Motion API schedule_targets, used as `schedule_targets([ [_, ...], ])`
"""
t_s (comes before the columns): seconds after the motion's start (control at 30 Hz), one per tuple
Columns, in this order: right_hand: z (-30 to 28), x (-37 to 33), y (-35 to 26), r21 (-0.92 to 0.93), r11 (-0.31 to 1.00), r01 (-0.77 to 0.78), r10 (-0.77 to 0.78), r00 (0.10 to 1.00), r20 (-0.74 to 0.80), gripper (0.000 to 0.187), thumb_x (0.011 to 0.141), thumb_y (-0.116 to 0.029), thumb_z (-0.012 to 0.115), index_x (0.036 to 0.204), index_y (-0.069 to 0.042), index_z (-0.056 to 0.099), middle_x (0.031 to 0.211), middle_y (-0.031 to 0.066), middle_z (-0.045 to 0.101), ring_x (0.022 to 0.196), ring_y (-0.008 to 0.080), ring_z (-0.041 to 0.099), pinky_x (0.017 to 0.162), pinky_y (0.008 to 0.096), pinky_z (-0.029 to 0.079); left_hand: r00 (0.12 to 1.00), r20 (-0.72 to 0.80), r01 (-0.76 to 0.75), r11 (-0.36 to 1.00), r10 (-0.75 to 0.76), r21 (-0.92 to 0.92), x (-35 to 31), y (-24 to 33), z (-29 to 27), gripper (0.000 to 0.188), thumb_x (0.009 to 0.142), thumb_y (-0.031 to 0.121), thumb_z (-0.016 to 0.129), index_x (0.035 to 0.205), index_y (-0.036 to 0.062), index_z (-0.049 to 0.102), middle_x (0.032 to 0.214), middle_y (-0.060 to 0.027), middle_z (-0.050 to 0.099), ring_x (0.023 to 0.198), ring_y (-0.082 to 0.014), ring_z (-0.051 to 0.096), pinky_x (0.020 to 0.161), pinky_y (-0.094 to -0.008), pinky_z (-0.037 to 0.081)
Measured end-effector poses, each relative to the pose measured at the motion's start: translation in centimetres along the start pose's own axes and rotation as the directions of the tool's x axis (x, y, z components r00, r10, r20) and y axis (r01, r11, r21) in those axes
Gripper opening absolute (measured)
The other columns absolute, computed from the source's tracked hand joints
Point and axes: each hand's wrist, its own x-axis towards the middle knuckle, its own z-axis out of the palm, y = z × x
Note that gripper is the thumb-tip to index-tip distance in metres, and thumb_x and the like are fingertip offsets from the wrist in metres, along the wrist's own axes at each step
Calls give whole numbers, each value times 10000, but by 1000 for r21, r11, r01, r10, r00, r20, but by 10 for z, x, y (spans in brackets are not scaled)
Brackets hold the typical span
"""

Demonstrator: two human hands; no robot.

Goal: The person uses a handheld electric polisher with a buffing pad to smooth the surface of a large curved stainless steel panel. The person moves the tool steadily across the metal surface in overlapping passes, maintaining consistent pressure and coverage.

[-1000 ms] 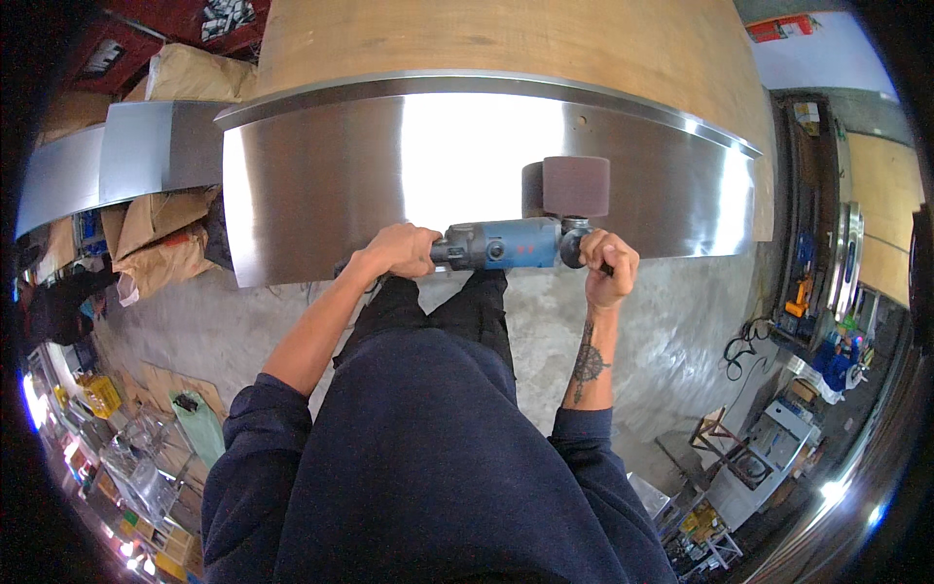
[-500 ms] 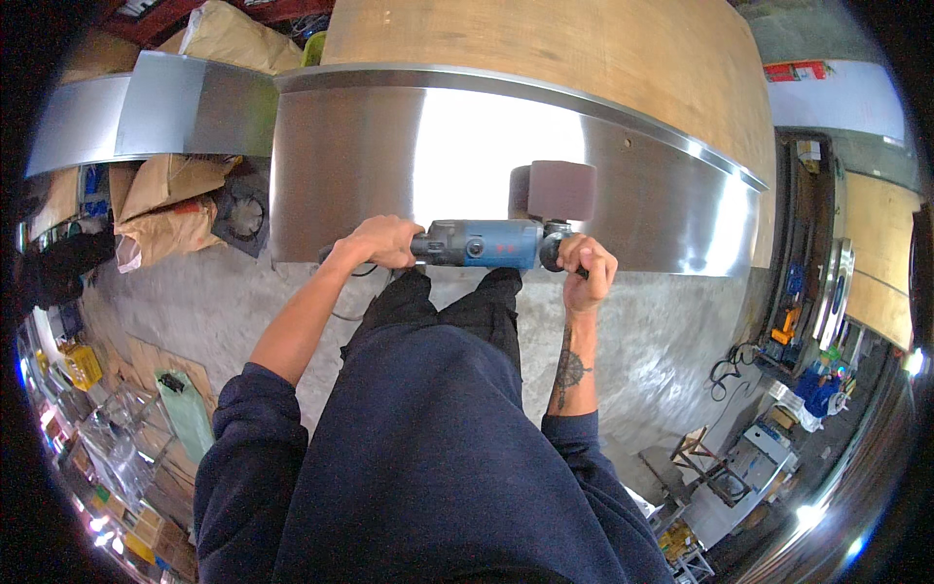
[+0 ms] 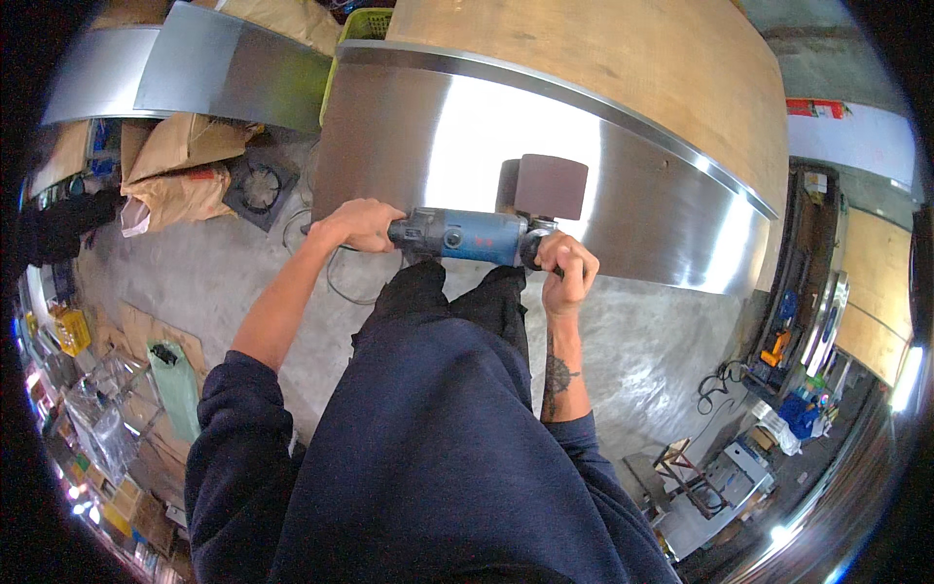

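A blue and black drum sander [image 3: 467, 236] lies crosswise in front of me, held in both hands. My left hand [image 3: 362, 226] is closed round its rear handle at the left end. At the right end my right hand [image 3: 567, 265] grips the short black side handle. The sander's brown abrasive drum [image 3: 552, 187] is over a shiny brushed steel panel [image 3: 384, 136], with its dark reflection beside it. Whether the drum touches the steel I cannot tell for sure. A raised, folded edge [image 3: 584, 95] runs along the panel's far side.
A wooden board [image 3: 603, 49] extends beyond the panel. Behind the sander, its cord [image 3: 341, 287] loops down. To the left are brown paper and cardboard [image 3: 185, 175], a black fan-like unit [image 3: 261, 187] and more steel sheets [image 3: 233, 73]. A wooden stool [image 3: 686, 477] stands lower right.
The sander and both hands have moved left along the steel panel, so the drum is nearer its left end. My view has turned slightly. Both grips are unchanged.
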Motion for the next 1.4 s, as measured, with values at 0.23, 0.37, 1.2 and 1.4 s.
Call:
schedule_targets([
  [0.23,65,-10,3,13,1000,-12,11,998,58,296,928,-89,533,651,14,530,642,89,532,622,187,505,590,337,416,999,8,46,999,-46,-8,-36,-55,-22,421,750,245,803,1143,107,738,947,-198,775,944,-427,731,821,-527,560],
  [0.37,97,-14,12,48,998,29,-33,996,85,291,940,-54,510,659,18,501,643,92,531,627,182,498,611,336,413,998,51,34,999,-33,-7,-59,-76,-33,484,763,256,820,1218,126,722,1021,-185,780,984,-416,734,838,-518,551],
  [1.2,255,-20,10,-156,986,60,8,915,403,240,964,-41,519,737,37,524,708,103,554,671,198,514,688,362,424,957,66,272,952,-283,139,-168,-199,-68,662,742,283,831,1354,79,682,1314,-184,700,1247,-368,642,1032,-468,513],
  [1.4,290,-18,14,-153,986,69,4,901,433,191,947,-33,555,772,41,535,710,144,504,674,272,511,695,384,413,939,102,320,944,-327,81,-195,-238,-63,621,723,254,828,1295,53,690,1270,-203,709,1197,-362,666,990,-480,532],
])
